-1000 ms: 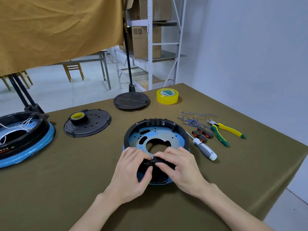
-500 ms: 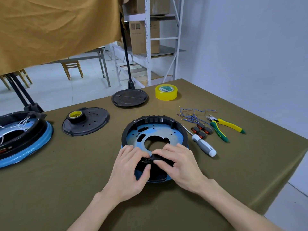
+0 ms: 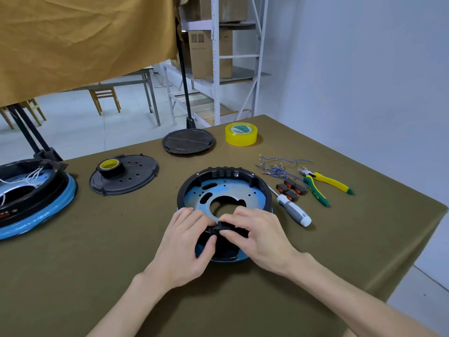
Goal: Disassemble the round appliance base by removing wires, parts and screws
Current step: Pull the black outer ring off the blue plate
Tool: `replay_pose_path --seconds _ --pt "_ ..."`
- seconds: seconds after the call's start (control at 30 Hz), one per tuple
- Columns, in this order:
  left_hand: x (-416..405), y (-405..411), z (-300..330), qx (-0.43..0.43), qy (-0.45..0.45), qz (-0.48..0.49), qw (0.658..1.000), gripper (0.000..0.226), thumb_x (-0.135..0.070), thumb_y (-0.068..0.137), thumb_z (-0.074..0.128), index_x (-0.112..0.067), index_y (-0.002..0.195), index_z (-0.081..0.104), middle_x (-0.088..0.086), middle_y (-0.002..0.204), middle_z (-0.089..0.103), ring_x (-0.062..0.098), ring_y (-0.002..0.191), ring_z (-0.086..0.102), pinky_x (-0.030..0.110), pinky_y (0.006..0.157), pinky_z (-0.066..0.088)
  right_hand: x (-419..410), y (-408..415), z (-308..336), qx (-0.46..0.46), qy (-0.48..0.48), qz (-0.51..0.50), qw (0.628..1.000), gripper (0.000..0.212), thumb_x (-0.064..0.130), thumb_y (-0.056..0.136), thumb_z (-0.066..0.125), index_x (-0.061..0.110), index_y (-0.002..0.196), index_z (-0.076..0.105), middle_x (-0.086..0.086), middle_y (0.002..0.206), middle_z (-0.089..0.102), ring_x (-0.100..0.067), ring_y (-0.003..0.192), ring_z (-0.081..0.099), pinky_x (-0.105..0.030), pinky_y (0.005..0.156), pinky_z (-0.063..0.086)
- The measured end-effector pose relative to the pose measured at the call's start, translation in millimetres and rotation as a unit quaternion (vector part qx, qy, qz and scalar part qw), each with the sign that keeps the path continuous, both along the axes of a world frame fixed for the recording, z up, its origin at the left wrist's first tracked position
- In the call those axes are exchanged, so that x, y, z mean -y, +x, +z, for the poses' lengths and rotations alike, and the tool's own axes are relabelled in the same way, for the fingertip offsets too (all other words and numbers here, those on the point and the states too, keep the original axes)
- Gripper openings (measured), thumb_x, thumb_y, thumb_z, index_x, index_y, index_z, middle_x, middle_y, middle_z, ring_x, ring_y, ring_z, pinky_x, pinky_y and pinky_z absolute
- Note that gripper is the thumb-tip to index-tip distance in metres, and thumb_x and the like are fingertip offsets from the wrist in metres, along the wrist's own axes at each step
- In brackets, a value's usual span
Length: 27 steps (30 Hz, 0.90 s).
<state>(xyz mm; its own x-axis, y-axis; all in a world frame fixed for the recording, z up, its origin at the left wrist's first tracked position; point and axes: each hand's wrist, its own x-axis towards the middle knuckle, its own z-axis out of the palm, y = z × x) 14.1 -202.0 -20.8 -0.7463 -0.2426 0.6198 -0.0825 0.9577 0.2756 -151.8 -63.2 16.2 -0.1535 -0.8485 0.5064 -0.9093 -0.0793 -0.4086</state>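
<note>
The round appliance base [image 3: 224, 190] lies flat near the middle of the desk [image 3: 97, 251], open side up, its black rim ringing a blue metal plate with a large centre hole. Both hands meet at the part of the rim nearest the person, over the dark pocket that juts toward the near edge of the desk.

Between them sits a small black part [image 3: 220, 230], and this is what the coming move turns on. Its long axis runs roughly left to right, along the near rim and across the line of the forearms. The left hand [image 3: 187, 242] comes in from the left, fingers curled over the rim and the thumb reaching up from below toward the part's left end. The right hand [image 3: 257, 235] comes in from the right, fingertips bent down and pinching the part's right side. Neither hand is clearly nearer; they flank it end to end, and whether the left truly grips the part or only steadies the base I cannot tell for certain.

My judgement: the part is best lifted up and toward the person, away from the plate, the left hand bracing the base.

A screwdriver [image 3: 292, 210], pliers [image 3: 323, 184] and cut wires [image 3: 277, 169] lie toward the right edge.
</note>
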Motion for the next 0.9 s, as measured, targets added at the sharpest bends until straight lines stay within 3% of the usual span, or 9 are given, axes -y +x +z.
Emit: replay_pose_path --seconds 0.13,0.5,0.67,0.8,0.9 --pt "0.8 1.2 1.4 0.014 -0.007 -0.005 1.000 0.012 -0.033 0.101 0.051 -0.023 0.097 0.057 -0.012 0.094 0.051 0.013 0.090 0.047 0.030 0.093 0.039 -0.8 0.6 -0.6 0.001 0.001 0.012 1.000 0.020 0.043 0.100 0.059 0.032 0.110 0.071 0.011 0.080 0.054 -0.007 0.072 0.049 -0.029 0.061 0.045" --pt "-0.9 -0.3 -1.1 0.023 0.005 0.006 1.000 0.009 -0.034 0.100 0.051 -0.027 0.099 0.056 -0.015 0.097 0.050 0.010 0.094 0.046 0.024 0.097 0.036 1.3 -4.9 1.4 0.055 0.003 0.004 0.998 0.022 0.049 0.095 0.061 0.037 0.110 0.073 0.013 0.082 0.056 -0.009 0.082 0.054 -0.034 0.068 0.049" --pt "0.5 -2.2 -1.0 0.015 0.004 0.005 1.000 0.007 -0.032 0.099 0.052 -0.026 0.098 0.056 -0.015 0.096 0.049 0.011 0.092 0.045 0.026 0.097 0.037 1.5 2.7 0.6 0.078 -0.009 -0.021 0.997 0.022 0.050 0.091 0.063 0.040 0.107 0.074 0.013 0.081 0.058 -0.010 0.083 0.056 -0.029 0.071 0.048" --pt "-1.3 -0.1 0.1 0.016 0.013 0.006 1.000 0.010 -0.033 0.098 0.053 -0.025 0.098 0.058 -0.014 0.095 0.051 0.012 0.092 0.047 0.027 0.097 0.038 3.7 -8.8 10.0 0.122 0.054 0.026 0.991 0.019 0.045 0.091 0.070 0.038 0.108 0.076 0.016 0.084 0.060 -0.010 0.083 0.057 -0.020 0.069 0.044" --pt "-2.9 0.0 1.2 0.018 0.015 0.007 1.000 0.009 -0.033 0.098 0.053 -0.026 0.099 0.058 -0.015 0.096 0.051 0.011 0.093 0.047 0.027 0.098 0.038 0.9 -5.7 8.8 0.115 0.034 0.022 0.992 0.020 0.043 0.091 0.070 0.037 0.109 0.076 0.013 0.083 0.062 -0.012 0.082 0.058 -0.028 0.071 0.049"
